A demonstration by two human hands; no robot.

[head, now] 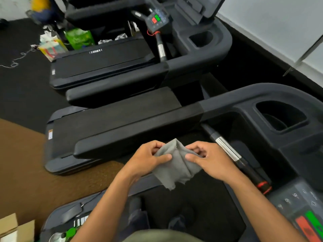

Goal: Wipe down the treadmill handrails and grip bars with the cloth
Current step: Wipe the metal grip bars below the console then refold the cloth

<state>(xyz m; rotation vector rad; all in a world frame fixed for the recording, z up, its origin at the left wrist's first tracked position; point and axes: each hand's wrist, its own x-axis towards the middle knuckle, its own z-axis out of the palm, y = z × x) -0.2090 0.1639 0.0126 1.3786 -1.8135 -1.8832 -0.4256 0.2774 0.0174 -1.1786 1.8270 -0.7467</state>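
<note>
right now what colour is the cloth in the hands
Grey: the cloth shows best in the head view.

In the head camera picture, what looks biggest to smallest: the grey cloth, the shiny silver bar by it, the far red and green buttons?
1. Crumpled grey cloth.
2. Shiny silver metal bar section.
3. Small red square button and small green square button: look alike; being far away shrinks them.

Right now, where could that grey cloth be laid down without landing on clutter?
Bare spots: the black handrail just beyond the left hand, the belt behind it, and the brown floor to the left. Crowded: the far floor by the green bag and litter.
</note>
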